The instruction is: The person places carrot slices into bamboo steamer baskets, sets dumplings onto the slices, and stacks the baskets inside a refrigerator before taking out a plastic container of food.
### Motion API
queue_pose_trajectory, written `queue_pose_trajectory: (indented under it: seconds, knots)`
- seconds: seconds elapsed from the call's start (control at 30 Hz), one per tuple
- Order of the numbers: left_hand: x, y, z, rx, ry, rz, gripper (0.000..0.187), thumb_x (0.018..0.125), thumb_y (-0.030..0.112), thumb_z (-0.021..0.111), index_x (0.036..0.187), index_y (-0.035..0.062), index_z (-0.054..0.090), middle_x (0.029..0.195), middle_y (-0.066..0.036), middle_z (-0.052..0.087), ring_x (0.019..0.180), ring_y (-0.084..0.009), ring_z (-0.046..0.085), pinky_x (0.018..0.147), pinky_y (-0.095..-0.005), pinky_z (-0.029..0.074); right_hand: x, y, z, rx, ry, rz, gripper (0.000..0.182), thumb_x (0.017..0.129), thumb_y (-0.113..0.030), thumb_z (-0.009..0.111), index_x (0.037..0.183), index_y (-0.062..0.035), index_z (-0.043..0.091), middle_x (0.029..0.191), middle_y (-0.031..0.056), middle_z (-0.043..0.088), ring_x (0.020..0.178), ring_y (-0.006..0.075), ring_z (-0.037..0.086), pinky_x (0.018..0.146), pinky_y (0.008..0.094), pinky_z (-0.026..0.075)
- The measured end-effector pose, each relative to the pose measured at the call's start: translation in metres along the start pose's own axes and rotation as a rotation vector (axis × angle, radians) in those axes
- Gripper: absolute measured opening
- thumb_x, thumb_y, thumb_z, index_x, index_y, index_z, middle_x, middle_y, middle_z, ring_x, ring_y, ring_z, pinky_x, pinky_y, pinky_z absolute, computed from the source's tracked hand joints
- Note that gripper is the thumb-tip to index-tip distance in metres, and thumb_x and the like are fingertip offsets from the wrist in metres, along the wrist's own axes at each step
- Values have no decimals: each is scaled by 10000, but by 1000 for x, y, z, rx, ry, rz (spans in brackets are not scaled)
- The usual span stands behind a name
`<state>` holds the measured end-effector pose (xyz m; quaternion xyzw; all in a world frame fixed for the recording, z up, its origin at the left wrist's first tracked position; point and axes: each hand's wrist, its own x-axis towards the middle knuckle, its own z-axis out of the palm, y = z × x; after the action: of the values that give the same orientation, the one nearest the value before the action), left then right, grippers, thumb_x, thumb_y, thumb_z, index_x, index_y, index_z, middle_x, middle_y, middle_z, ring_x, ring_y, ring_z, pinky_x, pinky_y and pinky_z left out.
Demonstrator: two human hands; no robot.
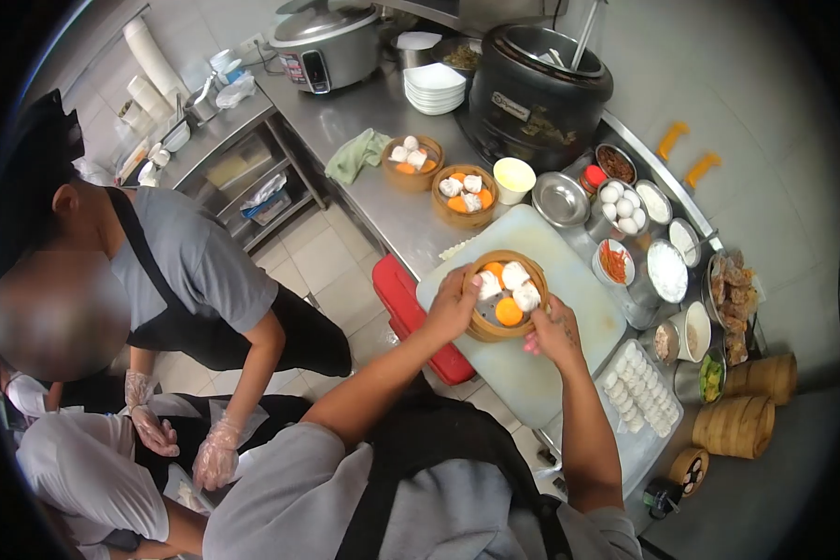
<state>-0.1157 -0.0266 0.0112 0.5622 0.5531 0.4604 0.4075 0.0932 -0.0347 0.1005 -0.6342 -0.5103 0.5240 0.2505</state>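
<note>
A round bamboo steamer basket (481, 327) is held over the white cutting board (569, 373), with white dumplings (526, 297) and round orange pieces (509, 312) inside. My left hand (454, 303) grips its left rim, fingers wrapped round the edge. On the lower right side, my right hand (555, 331) holds the same basket, its fingers partly hidden beneath. Farther back on the steel counter stand two more filled baskets, a nearer steamer basket (465, 218) and a farther steamer basket (399, 179).
Metal bowls, white eggs (623, 207) and a tray of dumplings (641, 388) line the right side. A black soup pot (539, 93) and rice cooker (324, 51) stand behind. A co-worker (196, 271) with plastic-gloved hands is at the left, near a red bin (411, 308).
</note>
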Motion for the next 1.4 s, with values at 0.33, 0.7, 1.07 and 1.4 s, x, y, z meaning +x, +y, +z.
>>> queue_pose_trajectory:
  seconds: [0.33,0.7,1.07,1.4]
  knots:
    - [58,-64,-39,-87,186,-168,591,989,400,514,1389,-28,435,1100,-145,618,1008,-226,621,864,-317,488,46,29,-53,-108,250,-81,495,946,-335,528,1320,-10,518,923,88,648,756,180,648,668,310,505]
    - [204,-36,-48,52,68,-619,539,942,288,520,1259,-123,376,824,-242,664,508,-291,664,387,-392,521,14,28,-3,79,406,-66,457,962,-333,579,1276,-2,538,1011,74,615,850,131,594,681,266,488]
    - [118,94,-100,196,75,-454,350,895,244,470,847,-90,563,565,-153,584,388,-227,586,317,-348,467,-24,44,-49,78,377,-398,573,841,-224,725,1325,-22,492,1156,114,607,1068,192,579,880,325,469]
    - [-10,143,-37,154,-90,-507,392,901,253,461,954,-118,574,601,-138,601,411,-218,593,343,-344,482,-14,-9,-7,-275,55,-760,1303,561,-313,925,1501,9,81,1477,260,311,1392,394,308,1147,447,296]
